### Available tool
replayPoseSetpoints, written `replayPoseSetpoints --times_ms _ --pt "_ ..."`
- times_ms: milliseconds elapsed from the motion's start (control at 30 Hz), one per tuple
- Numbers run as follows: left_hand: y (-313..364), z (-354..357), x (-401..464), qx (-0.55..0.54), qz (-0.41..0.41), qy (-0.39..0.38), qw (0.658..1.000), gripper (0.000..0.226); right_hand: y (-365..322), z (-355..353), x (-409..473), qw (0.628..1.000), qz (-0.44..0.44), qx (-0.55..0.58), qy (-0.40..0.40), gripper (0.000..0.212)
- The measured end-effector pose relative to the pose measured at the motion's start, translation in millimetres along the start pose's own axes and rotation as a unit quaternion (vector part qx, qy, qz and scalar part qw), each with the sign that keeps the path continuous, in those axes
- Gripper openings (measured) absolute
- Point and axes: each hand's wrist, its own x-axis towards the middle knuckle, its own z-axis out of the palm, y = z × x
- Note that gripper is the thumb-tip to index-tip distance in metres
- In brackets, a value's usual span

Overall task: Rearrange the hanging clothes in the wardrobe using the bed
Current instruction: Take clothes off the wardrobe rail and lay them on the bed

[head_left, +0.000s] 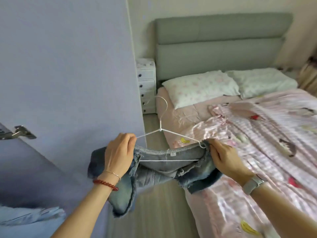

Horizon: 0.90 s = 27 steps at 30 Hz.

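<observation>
Head view: left hand [118, 155] and right hand [223, 158] each pinch an end of a denim garment [169, 169] on a white wire hanger [161, 131], held in the air beside the bed [257, 134]; judged mid-transfer, it needs lowering flat next.

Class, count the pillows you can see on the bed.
2: one pillow lies nearer the drawer unit, the other pillow beside it, farther away. Both lie below the headboard.
</observation>
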Motion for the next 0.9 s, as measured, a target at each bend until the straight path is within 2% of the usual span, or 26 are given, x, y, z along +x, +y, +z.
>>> replayPoseSetpoints --times_ms 167,300,433,533,633,767,900 --pt "93.0 58.2 30.2 -0.019 0.13 -0.02 0.991 0.036 49.6 -37.6 -65.6 0.997 0.047 0.013 -0.052 0.044" --pt "156.9 113.0 66.8 -0.048 0.167 -0.078 0.982 0.037 91.7 -78.5 -98.8 0.974 0.186 0.119 -0.04 0.027" --pt "220.8 181.1 96.6 -0.078 0.199 -0.154 0.965 0.019 134.5 -114.4 -121.9 0.94 0.295 0.164 -0.042 0.026" --pt "280.4 236.4 109.5 -0.088 0.23 -0.185 0.951 0.024 181.0 -128.2 -143.6 0.923 0.362 0.13 0.021 0.024" --pt "340.4 288.9 121.1 -0.109 0.271 -0.204 0.935 0.029 229.0 -138.0 -165.9 0.902 0.421 0.048 0.08 0.022" --pt "413.3 354.9 134.5 -0.121 0.307 -0.221 0.918 0.033 293.5 -145.5 -185.0 0.853 0.495 -0.069 0.152 0.022" --pt "470.2 423.4 133.6 -0.087 0.308 -0.214 0.923 0.03 368.8 -140.6 -200.0 0.806 0.545 -0.102 0.205 0.02"
